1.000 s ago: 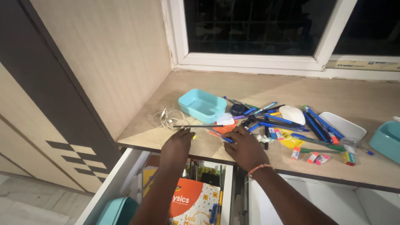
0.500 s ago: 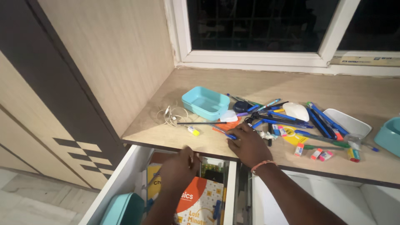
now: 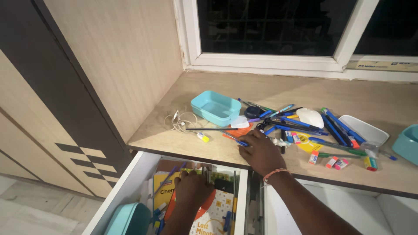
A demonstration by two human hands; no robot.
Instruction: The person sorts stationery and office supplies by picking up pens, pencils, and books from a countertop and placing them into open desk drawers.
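Hands split between open drawer (image 3: 130, 185) and counter (image 3: 196, 146).
Left hand (image 3: 191, 189) down in drawer, fingers curled over books (image 3: 215, 213), grip unclear; right hand (image 3: 261, 152) flat, fingers pinching blue pen (image 3: 234, 139) near counter's front edge.

- Warm indoor light from somewhere overhead; the window (image 3: 278, 26) is pitch black, so nothing comes in from outside.
- The table (image 3: 270, 93) is evenly lit beyond the fingers (image 3: 242, 140) of the right hand (image 3: 261, 152), with only soft, short shadows under the pens.
- It gets dimmer down in the drawer (image 3: 130, 187), where the left hand (image 3: 191, 189) sits in the table edge's shade.
- Mild glare on the white window frame.
- The centre is sharp enough, and the hands look a touch soft.
- There's wide-angle bending at the left edge, where the cabinet lines lean.
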